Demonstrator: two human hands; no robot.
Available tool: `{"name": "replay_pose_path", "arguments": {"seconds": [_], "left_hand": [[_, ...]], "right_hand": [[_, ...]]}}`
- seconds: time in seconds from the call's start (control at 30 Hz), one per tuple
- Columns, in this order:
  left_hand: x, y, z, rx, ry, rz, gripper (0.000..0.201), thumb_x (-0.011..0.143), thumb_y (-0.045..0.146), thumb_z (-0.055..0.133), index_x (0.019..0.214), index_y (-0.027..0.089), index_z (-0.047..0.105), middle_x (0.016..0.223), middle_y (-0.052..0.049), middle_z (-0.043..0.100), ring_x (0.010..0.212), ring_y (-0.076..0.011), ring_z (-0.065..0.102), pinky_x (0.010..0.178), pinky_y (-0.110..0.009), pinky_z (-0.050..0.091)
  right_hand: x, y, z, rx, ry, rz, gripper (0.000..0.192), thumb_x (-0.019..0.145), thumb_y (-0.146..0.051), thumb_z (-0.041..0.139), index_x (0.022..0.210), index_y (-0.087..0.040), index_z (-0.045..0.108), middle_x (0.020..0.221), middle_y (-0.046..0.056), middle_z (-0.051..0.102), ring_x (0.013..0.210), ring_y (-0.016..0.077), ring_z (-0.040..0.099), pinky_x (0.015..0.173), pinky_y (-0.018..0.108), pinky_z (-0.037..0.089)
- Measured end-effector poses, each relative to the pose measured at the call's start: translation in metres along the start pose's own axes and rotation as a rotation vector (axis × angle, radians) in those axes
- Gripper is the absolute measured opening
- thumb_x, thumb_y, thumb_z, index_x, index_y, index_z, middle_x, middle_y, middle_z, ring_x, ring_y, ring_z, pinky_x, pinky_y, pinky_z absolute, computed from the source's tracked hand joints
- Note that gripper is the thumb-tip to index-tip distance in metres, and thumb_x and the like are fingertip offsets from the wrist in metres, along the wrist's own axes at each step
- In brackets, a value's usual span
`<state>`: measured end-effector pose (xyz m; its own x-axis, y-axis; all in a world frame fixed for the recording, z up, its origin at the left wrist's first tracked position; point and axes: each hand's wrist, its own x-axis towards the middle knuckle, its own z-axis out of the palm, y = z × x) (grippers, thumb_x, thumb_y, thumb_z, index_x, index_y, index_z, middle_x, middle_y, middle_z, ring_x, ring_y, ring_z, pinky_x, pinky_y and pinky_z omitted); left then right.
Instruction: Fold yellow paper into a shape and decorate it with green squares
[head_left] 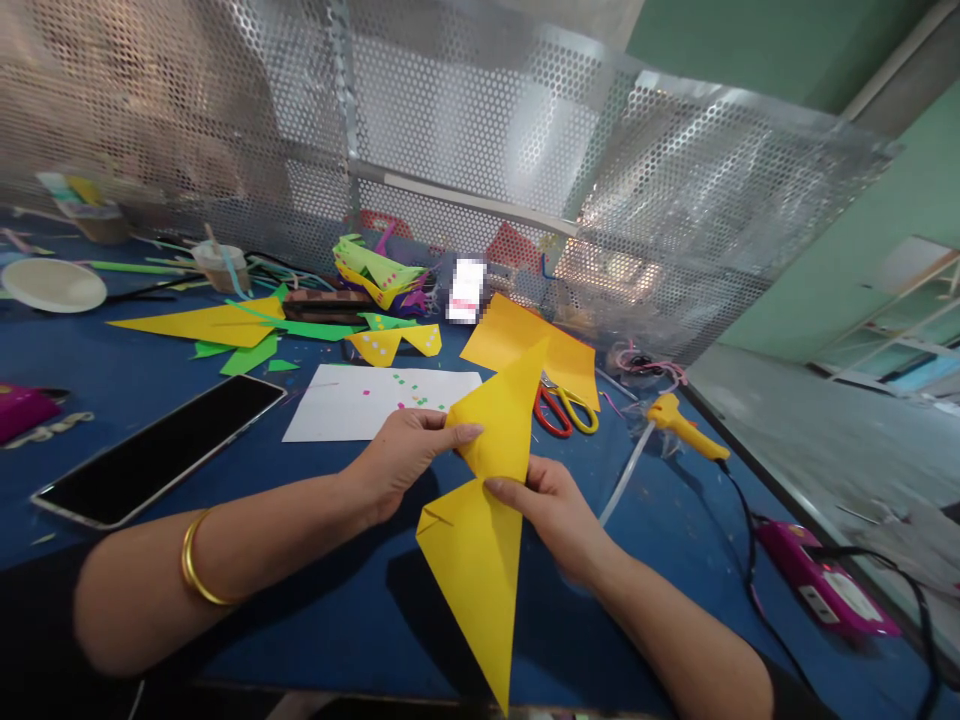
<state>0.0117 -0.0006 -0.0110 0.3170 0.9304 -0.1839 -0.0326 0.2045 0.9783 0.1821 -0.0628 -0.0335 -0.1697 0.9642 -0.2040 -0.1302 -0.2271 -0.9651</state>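
Note:
A yellow paper cut-out, wide at both ends with pointed tips and narrow in the middle, is held upright above the blue table. My left hand pinches its upper left edge between thumb and fingers. At the narrow middle, my right hand grips the right edge, thumb on the front and fingers behind. A small crease shows at the lower left corner of the paper. Just behind it lie scissors with red and yellow handles, partly on an orange sheet. A white sheet with small coloured bits lies beyond my left hand.
A large black phone lies at left. Yellow paper glasses, green scraps and a yellow offcut lie farther back. At right are a yellow glue gun and a magenta power strip with cables. A perforated metal screen stands behind.

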Motion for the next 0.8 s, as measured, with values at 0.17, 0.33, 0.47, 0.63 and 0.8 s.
{"name": "replay_pose_path", "arguments": {"seconds": [0.17, 0.33, 0.47, 0.63, 0.8], "left_hand": [[-0.0004, 0.0006, 0.0022, 0.010, -0.011, 0.021, 0.027, 0.065, 0.044, 0.081, 0.073, 0.018, 0.076, 0.085, -0.006, 0.078, 0.082, -0.0210, 0.066, 0.080, -0.033, 0.050], [-0.0029, 0.0005, 0.0049, 0.019, 0.013, 0.008, 0.020, 0.059, 0.032, 0.082, 0.073, 0.018, 0.078, 0.084, -0.006, 0.078, 0.078, -0.0193, 0.066, 0.074, -0.030, 0.052], [-0.0022, -0.0021, 0.0058, -0.022, 0.020, -0.005, 0.024, 0.057, 0.034, 0.083, 0.072, 0.016, 0.078, 0.082, -0.006, 0.078, 0.075, -0.0184, 0.066, 0.072, -0.028, 0.051], [0.0000, -0.0034, 0.0050, -0.027, 0.023, 0.029, 0.027, 0.070, 0.045, 0.076, 0.071, 0.017, 0.077, 0.082, -0.007, 0.077, 0.075, -0.0182, 0.065, 0.072, -0.028, 0.050], [0.0008, -0.0057, 0.0033, -0.023, 0.050, 0.058, 0.025, 0.067, 0.041, 0.078, 0.067, 0.017, 0.074, 0.075, -0.005, 0.075, 0.067, -0.0163, 0.063, 0.066, -0.027, 0.048]], "right_hand": [[0.0001, 0.0000, 0.0005, 0.013, -0.014, 0.026, 0.033, 0.067, -0.042, 0.081, 0.087, -0.017, 0.072, 0.080, 0.004, 0.074, 0.073, 0.0211, 0.068, 0.073, 0.034, 0.051], [0.0017, 0.0039, 0.0002, -0.028, -0.037, 0.031, 0.034, 0.067, -0.044, 0.081, 0.083, -0.016, 0.071, 0.080, 0.004, 0.074, 0.072, 0.0197, 0.068, 0.072, 0.033, 0.050], [0.0011, 0.0039, 0.0002, -0.031, -0.037, 0.033, 0.034, 0.067, -0.044, 0.081, 0.083, -0.017, 0.070, 0.079, 0.004, 0.074, 0.071, 0.0191, 0.067, 0.073, 0.033, 0.050], [0.0002, 0.0001, 0.0000, -0.001, -0.012, 0.034, 0.035, 0.066, -0.043, 0.082, 0.087, -0.017, 0.072, 0.078, 0.004, 0.074, 0.073, 0.0201, 0.068, 0.072, 0.032, 0.050], [0.0009, 0.0005, -0.0007, -0.038, -0.060, 0.037, 0.033, 0.067, -0.043, 0.081, 0.084, -0.016, 0.073, 0.081, 0.004, 0.075, 0.075, 0.0202, 0.069, 0.072, 0.031, 0.050]]}}
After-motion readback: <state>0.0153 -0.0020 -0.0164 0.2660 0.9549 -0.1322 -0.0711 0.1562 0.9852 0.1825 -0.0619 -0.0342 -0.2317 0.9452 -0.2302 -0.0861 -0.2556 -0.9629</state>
